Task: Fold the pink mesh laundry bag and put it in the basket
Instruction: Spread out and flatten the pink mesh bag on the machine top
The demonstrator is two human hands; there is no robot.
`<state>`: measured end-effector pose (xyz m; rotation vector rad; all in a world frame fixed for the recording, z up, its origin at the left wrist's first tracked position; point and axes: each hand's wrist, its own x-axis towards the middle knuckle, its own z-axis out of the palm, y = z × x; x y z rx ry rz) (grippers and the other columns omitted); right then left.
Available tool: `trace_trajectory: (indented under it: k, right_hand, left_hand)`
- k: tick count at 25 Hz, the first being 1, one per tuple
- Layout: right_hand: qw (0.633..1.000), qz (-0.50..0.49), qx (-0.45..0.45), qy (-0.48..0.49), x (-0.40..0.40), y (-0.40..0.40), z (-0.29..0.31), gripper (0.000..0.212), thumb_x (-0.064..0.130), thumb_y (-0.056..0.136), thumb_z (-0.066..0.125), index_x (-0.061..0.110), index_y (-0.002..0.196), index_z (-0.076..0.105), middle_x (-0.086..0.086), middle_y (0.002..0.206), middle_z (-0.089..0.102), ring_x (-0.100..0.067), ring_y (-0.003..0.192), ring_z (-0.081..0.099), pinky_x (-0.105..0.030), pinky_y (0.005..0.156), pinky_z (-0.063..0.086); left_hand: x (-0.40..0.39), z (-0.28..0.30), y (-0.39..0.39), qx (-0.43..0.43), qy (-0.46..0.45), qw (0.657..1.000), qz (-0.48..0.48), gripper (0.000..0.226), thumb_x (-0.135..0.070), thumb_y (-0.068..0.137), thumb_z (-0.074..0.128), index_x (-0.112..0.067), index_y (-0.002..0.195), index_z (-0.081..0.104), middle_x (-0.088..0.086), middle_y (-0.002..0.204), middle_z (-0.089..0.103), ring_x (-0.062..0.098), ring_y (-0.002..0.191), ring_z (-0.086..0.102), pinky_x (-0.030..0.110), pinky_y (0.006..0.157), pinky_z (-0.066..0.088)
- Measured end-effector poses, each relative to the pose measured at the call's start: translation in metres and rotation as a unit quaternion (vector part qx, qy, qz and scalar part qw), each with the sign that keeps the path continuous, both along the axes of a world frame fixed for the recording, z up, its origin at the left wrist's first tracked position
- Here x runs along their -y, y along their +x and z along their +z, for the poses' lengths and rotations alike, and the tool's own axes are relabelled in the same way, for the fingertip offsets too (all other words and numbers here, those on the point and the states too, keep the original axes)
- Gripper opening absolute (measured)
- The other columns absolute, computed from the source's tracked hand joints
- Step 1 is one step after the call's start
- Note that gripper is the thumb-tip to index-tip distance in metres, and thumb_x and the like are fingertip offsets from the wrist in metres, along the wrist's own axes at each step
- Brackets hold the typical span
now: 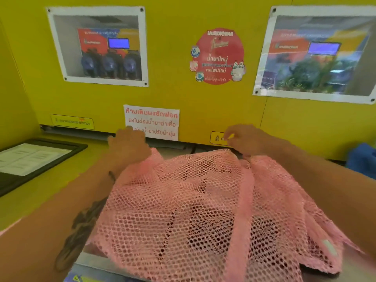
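While your left hand point(128, 146) and right hand point(247, 142) both pinch the far edge of the bag point(195, 204), fingers curled into the mesh at its two far corners, the rest of it lies loose and uneven across the grey surface point(91, 261), reaching from the far edge by the yellow wall point(183, 94) down to the near edge. That looseness is your main risk. The mesh is soft and full of holes, so if you bring the far edge toward you without evening it first, the layers will likely shift and the fold come out crooked. A thick seam band runs down the right half of the bag, and the cloth bunches beside it; fold over that ridge and the bundle will probably be lumpy and spring apart.

Watch your fingertips too (open mesh snags easily), because a finger caught through a hole would drag the layer along as you let go.

The near right part of the bag seems to hang past the near right corner of the surface. Lift the far edge too briskly and that overhang could pull the whole bag off toward you.

The basket is not in view, so you cannot yet judge the carry; a loosely folded bag would likely fall open on the way. The framed notice point(34, 157) at the left edge lies well apart from the bag and should not interfere.
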<state>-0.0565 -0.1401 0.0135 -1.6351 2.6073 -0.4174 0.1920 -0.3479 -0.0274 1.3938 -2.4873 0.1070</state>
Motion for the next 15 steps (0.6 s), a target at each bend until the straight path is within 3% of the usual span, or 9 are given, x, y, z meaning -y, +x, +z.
trace_trajectory:
  k: [2, 4, 7, 9, 10, 12, 15]
  right_hand:
    - [0.994, 0.022, -0.033, 0.102, 0.018, 0.006, -0.023, 0.045, 0.017, 0.088, 0.052, 0.024, 0.132, 0.054, -0.001, 0.122, 0.060, -0.018, 0.097, 0.059, -0.032, 0.080, 0.048]
    - [0.978, 0.036, -0.068, 0.192, 0.028, 0.014, -0.044, 0.048, 0.018, 0.085, 0.057, 0.021, 0.132, 0.052, -0.003, 0.132, 0.056, -0.024, 0.112, 0.055, -0.039, 0.092, 0.049]
    - [0.985, 0.003, -0.113, 0.127, 0.035, 0.020, -0.039, 0.035, 0.020, 0.083, 0.064, 0.018, 0.117, 0.057, -0.004, 0.118, 0.063, -0.027, 0.103, 0.060, -0.039, 0.082, 0.053]
    - [0.981, -0.066, -0.177, 0.051, 0.036, 0.023, -0.022, 0.037, 0.029, 0.083, 0.063, 0.020, 0.118, 0.056, -0.006, 0.118, 0.062, -0.030, 0.108, 0.058, -0.041, 0.086, 0.051]
    - [0.976, -0.097, -0.191, 0.043, 0.037, 0.023, -0.014, 0.045, 0.035, 0.082, 0.062, 0.021, 0.124, 0.052, -0.009, 0.125, 0.058, -0.033, 0.115, 0.054, -0.045, 0.092, 0.049]
    - [0.971, -0.135, -0.174, 0.097, 0.036, 0.026, -0.006, 0.068, 0.047, 0.080, 0.062, 0.021, 0.139, 0.042, -0.016, 0.145, 0.039, -0.040, 0.134, 0.037, -0.055, 0.103, 0.037]
    - [0.975, -0.129, -0.140, 0.117, 0.043, 0.033, -0.015, 0.083, 0.056, 0.080, 0.058, 0.023, 0.150, 0.028, -0.016, 0.159, 0.020, -0.043, 0.144, 0.021, -0.059, 0.109, 0.029]
  left_hand:
    - [0.000, -0.017, -0.003, 0.041, 0.110, 0.990, -0.076, 0.041, -0.041, 0.081, 0.051, -0.033, 0.121, 0.050, 0.001, 0.120, 0.056, 0.023, 0.106, 0.053, 0.042, 0.090, 0.047]
    - [0.000, -0.038, -0.002, 0.020, 0.170, 0.979, -0.110, 0.041, -0.024, 0.083, 0.056, -0.029, 0.124, 0.054, -0.002, 0.126, 0.059, 0.019, 0.105, 0.056, 0.035, 0.086, 0.050]
    - [0.011, -0.025, 0.005, -0.173, 0.047, 0.979, -0.092, 0.014, -0.014, 0.089, 0.051, -0.015, 0.094, 0.064, -0.002, 0.104, 0.066, 0.022, 0.089, 0.062, 0.031, 0.067, 0.053]
    - [0.031, -0.003, 0.019, -0.341, -0.009, 0.940, -0.033, 0.023, -0.025, 0.095, 0.045, -0.011, 0.102, 0.061, 0.006, 0.100, 0.061, 0.031, 0.090, 0.062, 0.033, 0.062, 0.049]
    - [0.043, 0.005, 0.026, -0.356, -0.043, 0.934, 0.004, 0.031, -0.030, 0.095, 0.043, -0.011, 0.114, 0.058, 0.015, 0.108, 0.059, 0.039, 0.099, 0.059, 0.039, 0.070, 0.048]
    - [0.059, 0.003, 0.037, -0.277, -0.047, 0.956, 0.082, 0.044, -0.027, 0.092, 0.049, -0.017, 0.135, 0.045, 0.022, 0.129, 0.048, 0.045, 0.118, 0.047, 0.055, 0.090, 0.041]
    - [0.044, -0.003, 0.032, -0.274, -0.098, 0.956, 0.049, 0.057, -0.011, 0.078, 0.060, -0.017, 0.133, 0.047, 0.017, 0.131, 0.047, 0.041, 0.117, 0.046, 0.054, 0.093, 0.039]
